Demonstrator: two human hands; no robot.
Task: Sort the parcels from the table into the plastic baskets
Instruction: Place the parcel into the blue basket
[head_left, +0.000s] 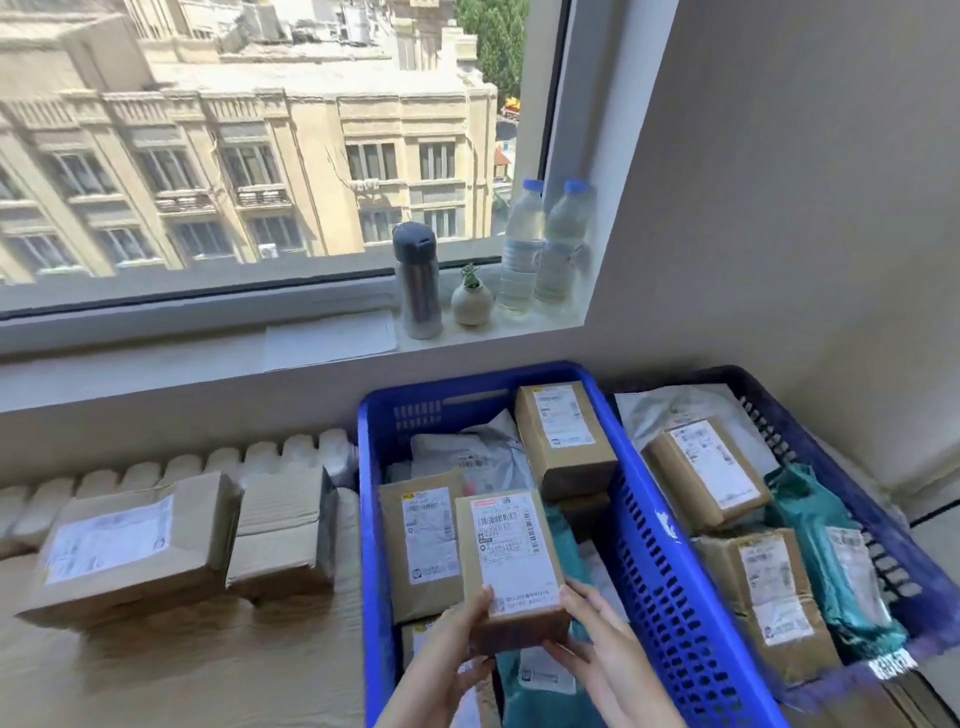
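Note:
I hold a small brown cardboard parcel (511, 561) with a white label, label up, over the nearer blue plastic basket (371, 467). My left hand (452, 660) grips its lower left corner and my right hand (597, 649) grips its lower right corner. That basket has several brown boxes, grey bags and a teal bag inside. A second, darker blue basket (774, 410) stands to its right with brown boxes, a white bag and a teal bag (831, 556). Two brown parcels lie on the table at left: a larger one (135, 551) and a smaller one (283, 535).
A white radiator (171, 467) runs behind the table parcels. On the windowsill stand a steel flask (417, 280), a small vase (471, 301), two water bottles (543, 249) and a sheet of paper (330, 340). A grey wall closes the right side.

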